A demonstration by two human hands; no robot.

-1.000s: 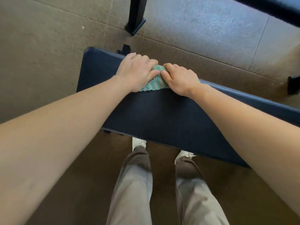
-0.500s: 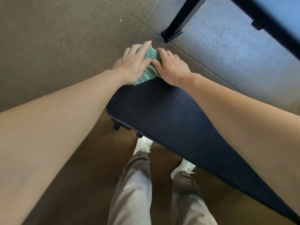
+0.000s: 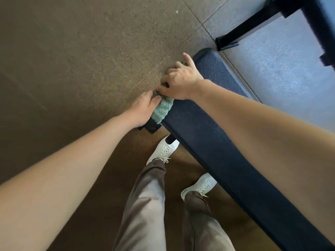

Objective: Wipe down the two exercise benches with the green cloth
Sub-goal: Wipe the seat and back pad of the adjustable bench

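You've got no readable text here. No labels, brands, numbers or signs legible on anything in view.

Both bare arms stretch forward and down, nearly straight at the elbows. The left hand is palm-down, its fingers curled and closed in a grip, thumb pressed along the top. The right hand sits just beyond it, knuckles up, fingers bent and pinching down, the forefinger stuck out straight. The two hands touch at the fingertips. Below stand two trousered legs in white shoes.
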